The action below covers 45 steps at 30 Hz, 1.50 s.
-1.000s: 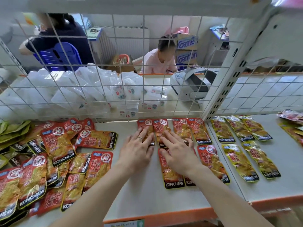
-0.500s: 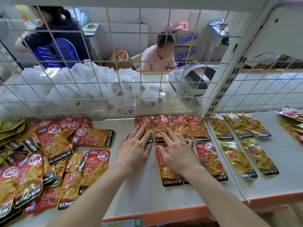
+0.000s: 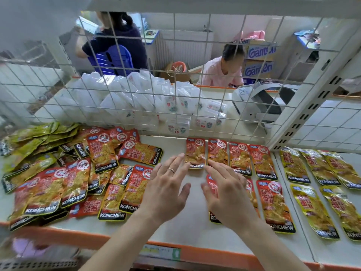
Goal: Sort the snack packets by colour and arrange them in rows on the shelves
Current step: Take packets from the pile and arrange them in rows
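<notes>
A back row of red snack packets [image 3: 228, 155] lies flat against the wire mesh, and a second red row [image 3: 274, 204] sits in front of it. My left hand [image 3: 166, 190], fingers straight and holding nothing, hovers just left of the rows with its fingertips near the leftmost packet [image 3: 195, 153]. My right hand [image 3: 228, 194], also flat, covers the left packets of the front row. Yellow packets [image 3: 316, 184] lie in two rows on the right shelf section. A loose heap of red packets [image 3: 88, 184] lies at the left, with green ones [image 3: 37, 141] behind it.
The shelf [image 3: 187, 227] has an orange front edge. A wire mesh [image 3: 175, 106] backs it, and a slotted upright [image 3: 304, 116] splits the two sections. Behind the mesh lie white packets [image 3: 148, 102] and a white headset [image 3: 259, 106]; two people sit beyond.
Both hands have drawn back from the back-row packets toward me and moved slightly apart. The camera has swung left, showing more of the loose heap.
</notes>
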{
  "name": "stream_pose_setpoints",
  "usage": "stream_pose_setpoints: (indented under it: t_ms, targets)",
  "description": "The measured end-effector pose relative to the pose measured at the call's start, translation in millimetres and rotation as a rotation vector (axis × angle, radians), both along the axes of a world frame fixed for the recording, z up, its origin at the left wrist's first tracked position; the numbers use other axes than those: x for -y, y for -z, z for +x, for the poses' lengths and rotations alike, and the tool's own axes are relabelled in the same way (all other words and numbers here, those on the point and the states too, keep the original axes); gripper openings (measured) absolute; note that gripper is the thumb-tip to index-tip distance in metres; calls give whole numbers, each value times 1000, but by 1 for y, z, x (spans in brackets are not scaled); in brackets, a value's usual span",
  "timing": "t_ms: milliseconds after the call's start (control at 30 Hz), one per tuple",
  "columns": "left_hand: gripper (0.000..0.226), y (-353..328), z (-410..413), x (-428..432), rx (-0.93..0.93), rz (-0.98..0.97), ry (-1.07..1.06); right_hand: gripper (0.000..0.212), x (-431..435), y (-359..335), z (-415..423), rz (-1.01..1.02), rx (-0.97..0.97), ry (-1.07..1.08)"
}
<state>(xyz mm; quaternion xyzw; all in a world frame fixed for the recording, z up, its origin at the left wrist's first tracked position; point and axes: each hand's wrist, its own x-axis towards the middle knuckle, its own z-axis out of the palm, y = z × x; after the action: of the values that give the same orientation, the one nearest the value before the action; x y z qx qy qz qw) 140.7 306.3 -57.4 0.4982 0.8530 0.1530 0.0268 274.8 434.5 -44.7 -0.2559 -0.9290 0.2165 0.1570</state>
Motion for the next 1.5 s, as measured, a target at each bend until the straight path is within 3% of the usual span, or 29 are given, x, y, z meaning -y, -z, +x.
stream_pose_setpoints:
  t_ms: [300, 600, 800, 1000, 1233, 1367, 1500]
  targets:
    - [57, -20, -6, 95, -63, 28, -366, 48, 51, -5, -56, -55, -31, -279]
    - [51, -26, -45, 177, 0, 65, -588, 54, 121, -20, -116, -63, 33, -376]
    - [69, -32, -92, 190, 95, -67, -703, 45, 153, -21, -176, -71, 54, -268]
    - [90, -35, -128, 189, 83, -262, -690, 55, 164, -16, -223, -62, 164, -67]
    - [98, -29, -162, 204, 165, -154, -636, 73, 172, -10, -247, -92, 216, 119]
    - [82, -28, -169, 209, 178, -65, -613, 72, 176, -12, -246, -206, 90, 170]
    - [47, -25, -169, 214, 270, 153, -629, 34, 182, -16, -237, -387, -68, 168]
